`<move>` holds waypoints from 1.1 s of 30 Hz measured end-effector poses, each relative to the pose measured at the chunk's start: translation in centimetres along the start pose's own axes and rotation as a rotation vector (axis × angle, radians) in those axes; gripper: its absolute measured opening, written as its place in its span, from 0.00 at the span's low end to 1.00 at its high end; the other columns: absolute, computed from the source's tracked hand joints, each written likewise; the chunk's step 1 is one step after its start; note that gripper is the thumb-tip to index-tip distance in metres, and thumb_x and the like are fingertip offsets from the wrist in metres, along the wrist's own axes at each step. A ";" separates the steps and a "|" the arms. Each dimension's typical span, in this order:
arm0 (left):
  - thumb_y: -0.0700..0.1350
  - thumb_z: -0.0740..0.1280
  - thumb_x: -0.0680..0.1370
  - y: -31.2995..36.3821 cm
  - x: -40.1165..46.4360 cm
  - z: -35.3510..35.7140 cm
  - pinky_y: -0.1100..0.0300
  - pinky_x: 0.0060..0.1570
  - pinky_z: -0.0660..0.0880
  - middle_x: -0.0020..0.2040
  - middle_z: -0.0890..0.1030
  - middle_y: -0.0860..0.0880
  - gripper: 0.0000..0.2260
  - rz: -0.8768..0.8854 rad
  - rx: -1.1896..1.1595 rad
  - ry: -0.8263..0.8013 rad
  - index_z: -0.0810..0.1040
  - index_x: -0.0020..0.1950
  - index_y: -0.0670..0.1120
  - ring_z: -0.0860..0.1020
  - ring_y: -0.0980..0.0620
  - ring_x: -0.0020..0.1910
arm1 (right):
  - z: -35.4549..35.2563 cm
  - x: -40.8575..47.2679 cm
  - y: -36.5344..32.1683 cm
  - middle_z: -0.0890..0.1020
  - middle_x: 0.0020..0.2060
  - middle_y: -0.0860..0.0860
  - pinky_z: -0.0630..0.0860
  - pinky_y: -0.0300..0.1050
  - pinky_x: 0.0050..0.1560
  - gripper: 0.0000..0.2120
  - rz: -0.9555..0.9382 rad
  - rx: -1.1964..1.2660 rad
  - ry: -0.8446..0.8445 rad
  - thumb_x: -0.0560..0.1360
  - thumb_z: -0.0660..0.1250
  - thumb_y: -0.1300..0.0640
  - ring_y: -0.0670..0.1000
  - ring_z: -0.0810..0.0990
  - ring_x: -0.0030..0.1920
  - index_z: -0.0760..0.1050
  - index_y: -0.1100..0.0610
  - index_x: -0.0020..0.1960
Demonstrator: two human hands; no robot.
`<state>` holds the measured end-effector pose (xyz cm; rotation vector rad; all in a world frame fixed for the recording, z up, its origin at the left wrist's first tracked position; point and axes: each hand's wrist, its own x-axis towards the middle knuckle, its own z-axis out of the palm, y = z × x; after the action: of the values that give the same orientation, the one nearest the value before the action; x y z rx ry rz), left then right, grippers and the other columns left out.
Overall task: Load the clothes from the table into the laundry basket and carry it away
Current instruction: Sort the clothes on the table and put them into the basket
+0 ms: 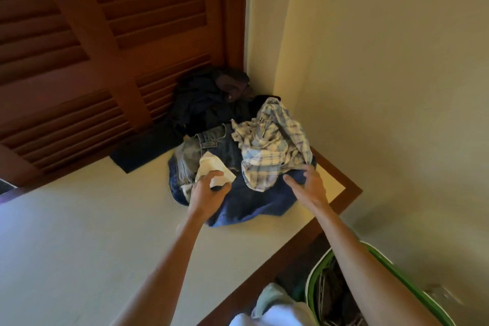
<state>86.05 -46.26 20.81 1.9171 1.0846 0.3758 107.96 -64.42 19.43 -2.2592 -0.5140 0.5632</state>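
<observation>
At the far right corner of the tabletop (pixel 79 233), a pile of clothes is sitting close to the wall and the brown slatted door (pixel 105 34). Dark clothes (pixel 203 100) are lying at the back of the pile. A plaid shirt (pixel 275 145) is resting on top, with a pair of jeans (pixel 214 143) beside it and a big navy blue cloth (pixel 251 201) spreading out at the front. The left hand (pixel 207 190) is curling its fingers around a small white cloth (pixel 214 169) and pinching it. The right hand (pixel 308 186) is reaching out with its fingers spread and loose, just touching the low edge of the plaid shirt, and it is not gripping anything yet. The green laundry basket (pixel 312 280) is waiting down on the floor past the near right edge of the table, partly hidden by the right arm, and some dark things are already lying inside it. It looks like the person is still on the loading step, grabbing the next bunch. Next, the right hand likely needs to close on the shirt or blue cloth, and then both hands need to lift the clothes and swing them over to the basket without dropping any on the floor.
</observation>
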 end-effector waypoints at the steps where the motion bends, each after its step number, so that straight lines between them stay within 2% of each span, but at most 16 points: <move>1: 0.52 0.73 0.75 0.5 1.2 0.3 0.49 0.61 0.74 0.62 0.80 0.46 0.18 0.004 0.037 0.017 0.78 0.64 0.52 0.77 0.42 0.62 | -0.4 1.6 -0.5 0.74 0.67 0.55 0.73 0.63 0.65 0.41 0.002 -0.015 0.011 0.66 0.71 0.28 0.59 0.72 0.68 0.66 0.51 0.70; 3: 0.57 0.73 0.74 1.6 3.8 0.9 0.45 0.67 0.68 0.71 0.72 0.45 0.26 -0.032 0.118 0.030 0.73 0.70 0.56 0.69 0.40 0.70 | -1.1 4.6 -1.9 0.68 0.71 0.56 0.69 0.66 0.68 0.52 0.007 -0.038 0.008 0.59 0.68 0.20 0.61 0.68 0.72 0.60 0.48 0.73; 7: 0.72 0.70 0.68 2.2 9.1 2.6 0.37 0.75 0.53 0.82 0.50 0.41 0.45 -0.150 0.280 -0.098 0.54 0.79 0.63 0.48 0.35 0.80 | -1.4 9.8 -4.6 0.49 0.80 0.56 0.56 0.70 0.74 0.64 0.043 -0.045 -0.110 0.57 0.71 0.21 0.64 0.48 0.79 0.44 0.46 0.80; 9: 0.75 0.69 0.66 1.1 10.3 3.8 0.35 0.76 0.50 0.82 0.41 0.41 0.50 -0.231 0.338 -0.196 0.49 0.81 0.63 0.42 0.34 0.80 | -0.5 12.2 -5.0 0.43 0.81 0.54 0.54 0.70 0.75 0.68 0.112 -0.042 -0.193 0.53 0.70 0.19 0.64 0.43 0.80 0.41 0.43 0.80; 11: 0.73 0.70 0.67 -0.8 10.1 5.1 0.34 0.76 0.52 0.82 0.39 0.42 0.49 -0.262 0.395 -0.226 0.49 0.81 0.62 0.41 0.32 0.80 | 1.4 13.7 -4.7 0.41 0.81 0.55 0.53 0.68 0.76 0.68 0.170 -0.136 -0.311 0.52 0.68 0.17 0.65 0.42 0.80 0.40 0.43 0.81; 13: 0.70 0.71 0.69 -2.0 9.7 6.0 0.34 0.74 0.57 0.82 0.42 0.44 0.47 -0.266 0.441 -0.176 0.52 0.81 0.62 0.45 0.33 0.79 | 4.0 13.9 -4.1 0.38 0.80 0.56 0.50 0.69 0.76 0.68 0.159 -0.272 -0.397 0.55 0.65 0.17 0.67 0.40 0.79 0.36 0.46 0.80; 16: 0.65 0.72 0.73 -1.8 9.4 5.8 0.35 0.72 0.62 0.82 0.47 0.46 0.40 -0.275 0.471 -0.121 0.56 0.80 0.62 0.50 0.33 0.79 | 6.9 13.3 -3.2 0.34 0.79 0.60 0.46 0.74 0.74 0.67 0.147 -0.405 -0.401 0.53 0.56 0.12 0.70 0.36 0.77 0.33 0.44 0.79; 20: 0.54 0.68 0.80 -2.6 7.6 4.6 0.40 0.65 0.72 0.81 0.55 0.48 0.31 -0.242 0.572 -0.064 0.57 0.79 0.61 0.59 0.39 0.76 | 8.0 12.6 -2.0 0.40 0.80 0.58 0.48 0.76 0.73 0.50 -0.004 -0.492 -0.379 0.68 0.56 0.21 0.72 0.38 0.77 0.42 0.42 0.80; 23: 0.58 0.67 0.79 -3.7 5.6 3.5 0.42 0.57 0.76 0.76 0.63 0.50 0.28 -0.220 0.590 -0.026 0.62 0.77 0.62 0.66 0.41 0.70 | 8.6 11.2 -1.4 0.50 0.81 0.54 0.49 0.75 0.73 0.31 -0.083 -0.487 -0.291 0.78 0.61 0.36 0.70 0.44 0.78 0.59 0.42 0.78; 25: 0.59 0.69 0.78 -4.5 4.1 2.5 0.45 0.52 0.78 0.70 0.70 0.51 0.27 -0.211 0.580 -0.004 0.65 0.75 0.61 0.70 0.42 0.66 | 8.1 10.5 -1.3 0.65 0.77 0.53 0.57 0.70 0.73 0.17 -0.099 -0.387 -0.238 0.79 0.64 0.47 0.66 0.56 0.77 0.75 0.46 0.68; 26: 0.58 0.69 0.77 -5.0 3.4 1.8 0.46 0.50 0.79 0.67 0.72 0.51 0.27 -0.202 0.581 0.002 0.66 0.75 0.61 0.73 0.43 0.63 | 7.3 10.3 -1.6 0.75 0.70 0.56 0.65 0.65 0.71 0.10 -0.099 -0.285 -0.212 0.80 0.65 0.51 0.64 0.66 0.73 0.79 0.49 0.59; 27: 0.57 0.70 0.77 -5.6 2.8 1.2 0.48 0.48 0.79 0.65 0.74 0.51 0.27 -0.187 0.573 0.015 0.67 0.74 0.61 0.74 0.44 0.61 | 6.0 10.1 -2.2 0.81 0.59 0.58 0.73 0.59 0.64 0.06 -0.100 -0.150 -0.187 0.80 0.65 0.56 0.63 0.75 0.66 0.81 0.52 0.52; 28: 0.56 0.71 0.76 -6.2 2.2 0.5 0.49 0.46 0.79 0.62 0.76 0.52 0.26 -0.183 0.542 0.034 0.69 0.74 0.60 0.76 0.44 0.59 | 4.7 10.0 -2.7 0.83 0.50 0.58 0.76 0.54 0.54 0.05 -0.086 -0.016 -0.144 0.80 0.66 0.58 0.63 0.80 0.58 0.81 0.56 0.48; 29: 0.55 0.73 0.75 -6.7 1.5 -0.1 0.52 0.44 0.78 0.60 0.77 0.53 0.26 -0.175 0.486 0.055 0.71 0.72 0.60 0.78 0.45 0.57 | 3.3 10.1 -3.2 0.83 0.45 0.57 0.75 0.49 0.48 0.06 -0.063 0.087 -0.091 0.80 0.67 0.59 0.63 0.82 0.54 0.81 0.59 0.48; 30: 0.53 0.75 0.74 -6.9 0.9 -0.6 0.55 0.43 0.77 0.58 0.79 0.54 0.24 -0.173 0.410 0.080 0.74 0.70 0.59 0.79 0.46 0.55 | 2.0 10.2 -4.0 0.83 0.45 0.56 0.73 0.47 0.46 0.07 -0.061 0.162 -0.039 0.79 0.68 0.58 0.62 0.82 0.53 0.81 0.62 0.52; 33: 0.43 0.74 0.76 -7.2 -1.1 -2.5 0.61 0.35 0.73 0.45 0.83 0.52 0.12 -0.260 0.144 0.273 0.82 0.58 0.53 0.82 0.49 0.44 | -0.6 8.8 -7.7 0.83 0.56 0.54 0.77 0.51 0.56 0.16 -0.185 0.298 -0.012 0.80 0.68 0.51 0.56 0.81 0.59 0.78 0.58 0.64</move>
<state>79.97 -44.13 16.57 1.8532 1.5593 0.4306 114.04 -55.25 23.37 -1.9055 -0.5958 0.5220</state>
